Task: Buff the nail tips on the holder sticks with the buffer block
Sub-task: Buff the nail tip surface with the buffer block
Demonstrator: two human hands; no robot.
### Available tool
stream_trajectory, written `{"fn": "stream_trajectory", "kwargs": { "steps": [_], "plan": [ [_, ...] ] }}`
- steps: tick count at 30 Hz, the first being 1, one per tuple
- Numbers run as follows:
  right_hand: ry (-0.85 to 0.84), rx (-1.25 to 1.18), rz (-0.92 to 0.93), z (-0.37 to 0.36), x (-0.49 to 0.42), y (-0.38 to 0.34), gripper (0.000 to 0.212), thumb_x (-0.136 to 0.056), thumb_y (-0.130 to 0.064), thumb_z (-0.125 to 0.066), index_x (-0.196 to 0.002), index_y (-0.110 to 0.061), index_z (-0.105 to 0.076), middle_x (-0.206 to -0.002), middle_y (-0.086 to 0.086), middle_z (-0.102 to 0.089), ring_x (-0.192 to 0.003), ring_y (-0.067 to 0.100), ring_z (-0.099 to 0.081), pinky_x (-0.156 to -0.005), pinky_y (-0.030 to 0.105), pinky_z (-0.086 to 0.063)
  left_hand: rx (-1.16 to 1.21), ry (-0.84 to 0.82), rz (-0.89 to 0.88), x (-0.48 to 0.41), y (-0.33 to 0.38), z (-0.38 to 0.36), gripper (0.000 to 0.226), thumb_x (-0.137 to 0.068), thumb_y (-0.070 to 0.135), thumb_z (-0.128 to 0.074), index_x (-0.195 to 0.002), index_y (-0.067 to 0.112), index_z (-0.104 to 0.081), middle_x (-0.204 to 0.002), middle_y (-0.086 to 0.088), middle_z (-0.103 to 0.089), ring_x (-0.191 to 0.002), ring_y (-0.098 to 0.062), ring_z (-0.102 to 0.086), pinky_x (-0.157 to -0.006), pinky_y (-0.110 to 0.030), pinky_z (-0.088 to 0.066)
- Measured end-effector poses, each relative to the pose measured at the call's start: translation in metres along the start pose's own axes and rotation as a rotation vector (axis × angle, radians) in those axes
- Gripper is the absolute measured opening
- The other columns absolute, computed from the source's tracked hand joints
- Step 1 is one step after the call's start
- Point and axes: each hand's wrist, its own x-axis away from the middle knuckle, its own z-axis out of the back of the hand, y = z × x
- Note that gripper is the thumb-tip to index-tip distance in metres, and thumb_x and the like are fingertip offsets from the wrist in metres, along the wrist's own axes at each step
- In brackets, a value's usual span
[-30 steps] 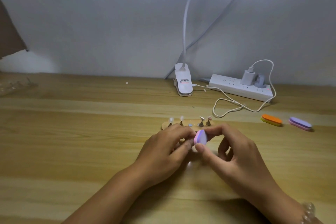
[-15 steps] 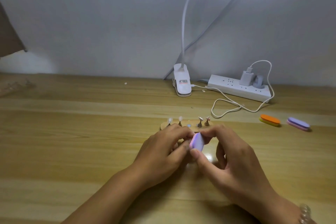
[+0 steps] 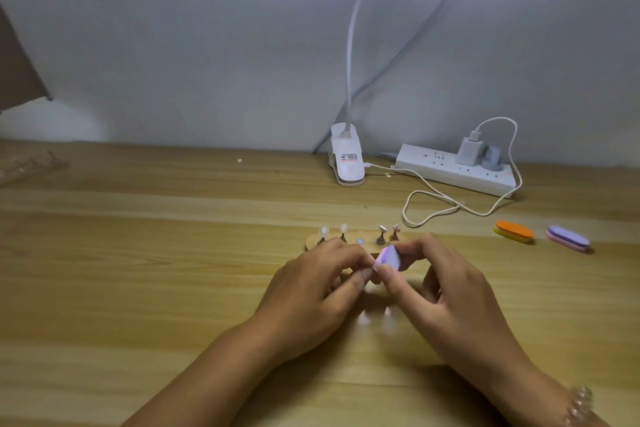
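Two bare hands met low over a wooden tabletop (image 3: 138, 288) to buff a nail tip.

The right hand (image 3: 446, 291) had its grip clamped on the lilac buffer block (image 3: 389, 258), long axis tilted up and away. The block touched the fingertips of the left hand (image 3: 311, 288), whose grip was pinched on something hidden, likely a holder stick. Just behind stood the wooden base (image 3: 312, 240) with four nail tips (image 3: 344, 228) upright and its middle seat bare. The clip lamp (image 3: 348, 163) carried a label too small to read.

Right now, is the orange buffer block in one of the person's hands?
No: the orange buffer block lies on the wooden table at the right, and the right hand pinches a lilac buffer block.
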Motion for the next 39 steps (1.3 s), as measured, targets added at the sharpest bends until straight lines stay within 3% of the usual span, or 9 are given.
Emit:
{"fn": "stream_trajectory", "kwargs": {
  "steps": [4, 8, 14, 21, 25, 27, 31, 35, 39],
  "plan": [
    [-0.076, 0.020, 0.115, -0.002, 0.006, -0.010, 0.032, -0.079, -0.052, -0.060, -0.103, -0.031, -0.060, -0.096, -0.018, -0.061, -0.053, 0.009, -0.049, -0.052, 0.026, -0.044, -0.019, -0.030, 0.008, 0.000, -0.001, 0.001, 0.028, -0.088, 0.038, -0.044, -0.106, 0.036, -0.065, -0.092, 0.014, -0.054, -0.069, -0.003, -0.046, -0.065, -0.027, -0.035],
    [-0.028, -0.054, -0.006, 0.001, 0.000, -0.003, 0.024, -0.081, -0.050, -0.067, -0.093, -0.030, -0.061, -0.091, -0.015, -0.064, -0.055, 0.017, -0.049, -0.056, 0.028, -0.040, -0.004, 0.001, -0.010, 0.000, 0.001, 0.000, 0.015, -0.090, 0.042, -0.047, -0.100, 0.040, -0.059, -0.091, 0.015, -0.054, -0.066, -0.003, -0.048, -0.065, -0.027, -0.035],
    [-0.069, 0.002, 0.092, -0.002, 0.007, -0.011, 0.033, -0.074, -0.054, -0.062, -0.096, -0.030, -0.058, -0.093, -0.015, -0.061, -0.052, 0.016, -0.050, -0.049, 0.031, -0.044, 0.031, 0.023, 0.003, -0.001, -0.003, 0.000, 0.022, -0.087, 0.038, -0.047, -0.101, 0.035, -0.064, -0.091, 0.014, -0.055, -0.065, -0.002, -0.047, -0.064, -0.029, -0.036],
    [0.104, -0.245, -0.147, 0.004, -0.004, 0.005, 0.020, -0.079, -0.032, -0.073, -0.094, -0.031, -0.060, -0.097, -0.015, -0.065, -0.050, 0.023, -0.050, -0.050, 0.032, -0.045, 0.046, 0.036, -0.007, -0.002, -0.005, -0.003, 0.014, -0.094, 0.047, -0.050, -0.095, 0.041, -0.062, -0.092, 0.019, -0.055, -0.063, -0.004, -0.051, -0.067, -0.028, -0.039],
    [-0.008, -0.116, 0.058, -0.002, 0.004, -0.005, 0.024, -0.080, -0.037, -0.073, -0.097, -0.029, -0.059, -0.095, -0.012, -0.064, -0.050, 0.015, -0.052, -0.051, 0.020, -0.041, 0.070, 0.040, -0.011, -0.002, -0.005, -0.003, 0.021, -0.090, 0.049, -0.044, -0.102, 0.040, -0.058, -0.091, 0.017, -0.055, -0.060, -0.004, -0.049, -0.077, -0.035, -0.047],
    [-0.049, -0.052, 0.095, -0.003, 0.004, -0.007, 0.026, -0.078, -0.042, -0.070, -0.098, -0.029, -0.058, -0.095, -0.013, -0.064, -0.052, 0.015, -0.053, -0.051, 0.022, -0.041, 0.067, 0.036, -0.010, -0.002, -0.005, -0.002, 0.025, -0.087, 0.049, -0.041, -0.105, 0.040, -0.056, -0.092, 0.018, -0.054, -0.061, -0.005, -0.048, -0.082, -0.037, -0.049],
    [0.030, -0.037, -0.002, 0.000, -0.001, 0.000, 0.023, -0.080, -0.046, -0.069, -0.092, -0.029, -0.061, -0.091, -0.014, -0.063, -0.052, 0.018, -0.051, -0.055, 0.029, -0.041, 0.050, 0.034, -0.026, -0.002, -0.004, -0.003, 0.012, -0.092, 0.044, -0.049, -0.098, 0.041, -0.058, -0.089, 0.019, -0.052, -0.061, -0.005, -0.049, -0.064, -0.027, -0.037],
    [-0.037, 0.010, 0.111, -0.002, 0.006, -0.011, 0.029, -0.076, -0.051, -0.064, -0.096, -0.030, -0.059, -0.091, -0.015, -0.060, -0.051, 0.015, -0.051, -0.049, 0.030, -0.045, 0.050, 0.042, -0.015, -0.001, -0.005, -0.002, 0.021, -0.088, 0.042, -0.045, -0.102, 0.037, -0.060, -0.092, 0.016, -0.055, -0.060, -0.003, -0.048, -0.065, -0.030, -0.041],
    [-0.004, -0.076, -0.007, 0.002, -0.001, -0.005, 0.024, -0.079, -0.047, -0.071, -0.091, -0.030, -0.060, -0.092, -0.013, -0.064, -0.050, 0.017, -0.050, -0.054, 0.029, -0.041, 0.043, 0.029, -0.014, -0.001, -0.003, -0.003, 0.014, -0.091, 0.044, -0.048, -0.100, 0.040, -0.057, -0.090, 0.019, -0.052, -0.060, -0.003, -0.049, -0.062, -0.026, -0.033]
  ]
}}
